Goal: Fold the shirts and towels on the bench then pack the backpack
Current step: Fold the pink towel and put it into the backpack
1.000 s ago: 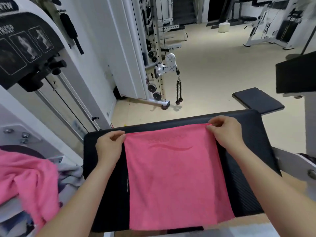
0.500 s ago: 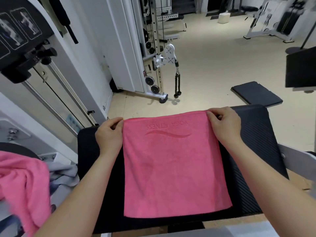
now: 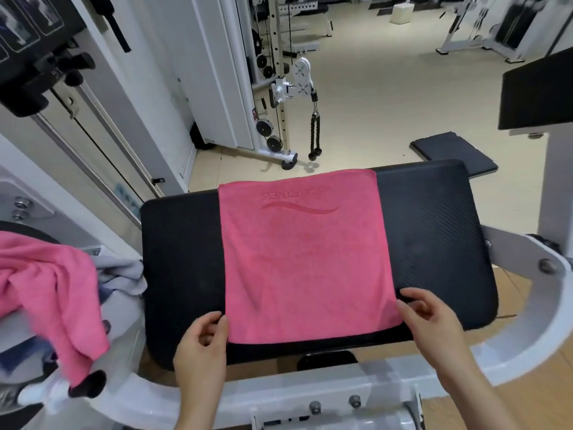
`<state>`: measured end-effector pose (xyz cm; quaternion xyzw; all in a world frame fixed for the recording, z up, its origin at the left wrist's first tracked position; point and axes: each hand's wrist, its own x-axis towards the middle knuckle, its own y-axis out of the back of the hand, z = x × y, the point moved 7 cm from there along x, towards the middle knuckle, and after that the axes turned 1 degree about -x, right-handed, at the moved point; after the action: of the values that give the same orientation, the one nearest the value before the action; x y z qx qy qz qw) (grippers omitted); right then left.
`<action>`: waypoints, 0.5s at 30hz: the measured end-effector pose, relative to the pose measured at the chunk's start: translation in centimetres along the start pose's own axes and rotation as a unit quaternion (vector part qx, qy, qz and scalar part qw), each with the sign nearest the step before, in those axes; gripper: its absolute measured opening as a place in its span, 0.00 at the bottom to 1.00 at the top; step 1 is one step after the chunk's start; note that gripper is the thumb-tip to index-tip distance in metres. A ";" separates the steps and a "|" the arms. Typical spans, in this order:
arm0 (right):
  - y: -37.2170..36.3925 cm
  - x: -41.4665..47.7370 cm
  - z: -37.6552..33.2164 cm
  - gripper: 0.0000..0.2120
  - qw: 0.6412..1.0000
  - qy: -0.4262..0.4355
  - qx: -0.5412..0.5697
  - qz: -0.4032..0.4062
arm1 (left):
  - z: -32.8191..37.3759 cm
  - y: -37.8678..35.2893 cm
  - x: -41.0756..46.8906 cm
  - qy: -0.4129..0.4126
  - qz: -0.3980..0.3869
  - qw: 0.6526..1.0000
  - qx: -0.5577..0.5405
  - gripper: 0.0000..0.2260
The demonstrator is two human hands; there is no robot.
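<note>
A pink towel (image 3: 307, 252) lies flat, folded to a near square, on the black bench pad (image 3: 434, 243). Its embossed logo faces the far edge. My left hand (image 3: 201, 342) sits at the towel's near left corner, fingers loosely curled, thumb tip touching the towel's left edge. At the near right corner my right hand (image 3: 431, 315) has its curled fingertips against the towel's right edge. The towel is not lifted at either corner. No backpack is in view.
A second pink towel (image 3: 52, 299) hangs crumpled over grey-white clothing (image 3: 121, 274) on the machine to the left. White machine frame (image 3: 310, 395) runs below the pad. Beyond are a cable machine (image 3: 279, 88) with a rope handle (image 3: 314, 131) and a dark floor mat (image 3: 452, 153).
Both hands let go of the towel's far corners and drew back to its near corners. The towel now lies flat on the pad.
</note>
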<state>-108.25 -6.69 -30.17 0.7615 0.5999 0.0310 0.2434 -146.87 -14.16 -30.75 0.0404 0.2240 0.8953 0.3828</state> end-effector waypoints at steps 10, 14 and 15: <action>0.0 -1.3 1.1 0.03 0.998 0.009 -0.050 -0.032 | -1.1 0.4 -0.8 0.005 -0.034 0.998 0.047 0.05; -0.8 -1.4 1.9 0.05 0.997 -0.022 -0.010 -0.067 | -2.2 -0.1 -1.1 0.068 -0.098 0.993 -0.014 0.01; -0.8 -1.5 2.1 0.06 0.997 -0.032 0.010 -0.069 | -2.5 -0.2 -1.2 0.085 -0.109 0.990 -0.034 0.02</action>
<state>-108.71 -8.63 -32.00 0.7210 0.6436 -0.0160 0.2564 -146.49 -15.78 -32.95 -0.0733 0.2278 0.8556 0.4589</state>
